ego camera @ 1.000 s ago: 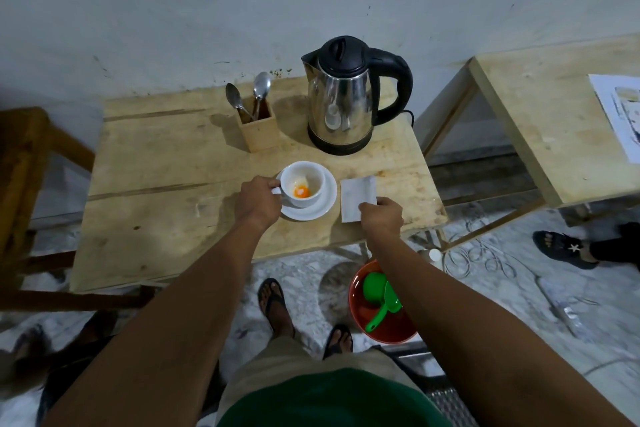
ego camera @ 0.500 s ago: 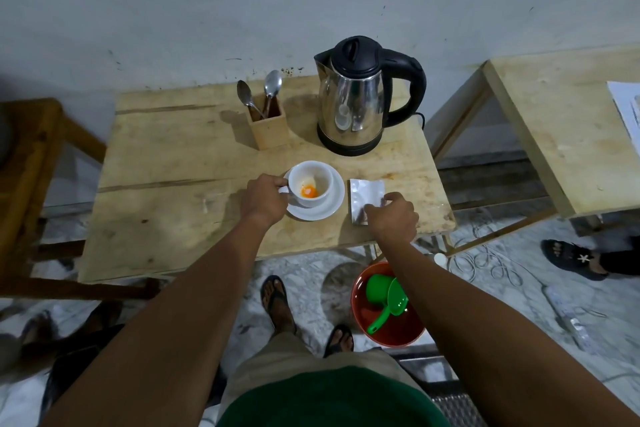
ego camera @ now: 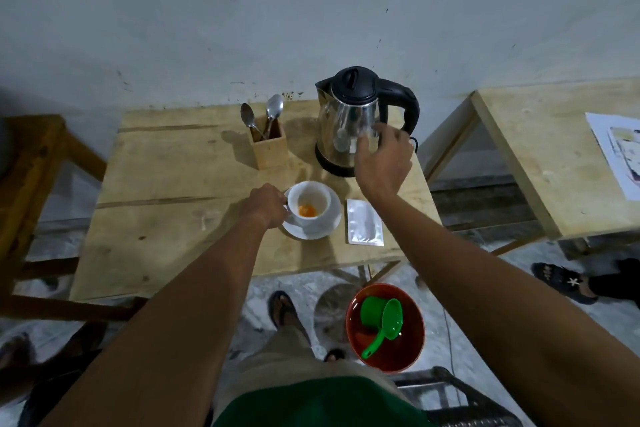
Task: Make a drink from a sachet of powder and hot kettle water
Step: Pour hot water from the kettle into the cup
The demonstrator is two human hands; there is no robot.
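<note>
On the one pale wooden table [ego camera: 166,191], one steel kettle with a black lid [ego camera: 349,121], one white cup [ego camera: 310,206] on one white saucer [ego camera: 332,225], one silver sachet [ego camera: 364,227], and two metal spoons [ego camera: 263,118] in one wooden holder [ego camera: 272,151] at eleven o'clock of the cup are counted.

Plain home corner: wooden table [ego camera: 166,191], kettle [ego camera: 349,121].
</note>
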